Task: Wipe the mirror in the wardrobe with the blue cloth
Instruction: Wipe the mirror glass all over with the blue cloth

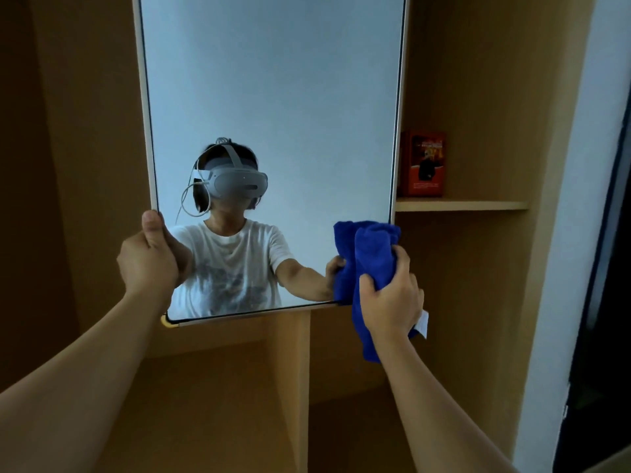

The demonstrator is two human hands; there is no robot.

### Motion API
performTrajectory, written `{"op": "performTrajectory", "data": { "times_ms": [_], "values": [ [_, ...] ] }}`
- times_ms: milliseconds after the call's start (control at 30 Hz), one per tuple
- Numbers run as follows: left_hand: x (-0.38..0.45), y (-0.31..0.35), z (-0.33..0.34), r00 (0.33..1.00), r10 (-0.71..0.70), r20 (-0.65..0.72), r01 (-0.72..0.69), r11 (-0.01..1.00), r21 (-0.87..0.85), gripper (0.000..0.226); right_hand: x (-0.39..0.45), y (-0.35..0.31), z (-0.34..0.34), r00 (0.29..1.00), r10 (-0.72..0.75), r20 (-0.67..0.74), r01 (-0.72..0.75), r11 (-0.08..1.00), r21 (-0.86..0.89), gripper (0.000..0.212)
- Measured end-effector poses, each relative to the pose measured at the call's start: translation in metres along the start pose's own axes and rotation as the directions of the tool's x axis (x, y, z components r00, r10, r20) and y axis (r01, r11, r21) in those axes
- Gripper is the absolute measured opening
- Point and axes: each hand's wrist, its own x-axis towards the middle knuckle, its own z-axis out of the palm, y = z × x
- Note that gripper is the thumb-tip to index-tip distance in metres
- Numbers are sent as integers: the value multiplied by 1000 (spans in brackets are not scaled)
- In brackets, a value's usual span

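A tall white-framed mirror stands in front of the wooden wardrobe and fills the upper middle of the head view. My left hand grips its left edge low down, thumb over the frame. My right hand is closed around a bunched blue cloth, which presses against the mirror's lower right corner. Part of the cloth hangs below my hand, with a white label showing at its side. The glass reflects a person in a white T-shirt wearing a headset.
To the right of the mirror a wardrobe shelf carries a red box. A vertical wooden divider runs below the mirror. A white wall edge and a dark opening lie at the far right.
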Motion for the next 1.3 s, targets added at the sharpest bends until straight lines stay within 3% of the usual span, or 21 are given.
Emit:
{"op": "performTrajectory", "data": {
  "times_ms": [333, 833, 1300],
  "values": [
    [2, -1, -2, 999, 43, 20, -43, 999, 1, 59, 7, -3, 2, 999, -34, -34, 32, 999, -41, 61],
    [3, 0, -7, 996, 43, 72, -41, 999, -36, 57, 121, -81, -14, 984, -162, -71, 162, 987, -13, 51],
    [-4, 9, -4, 997, 1, 75, 4, 998, -68, 53, 139, -105, -11, 989, -97, -116, 99, 995, 15, 52]
  ]
}}
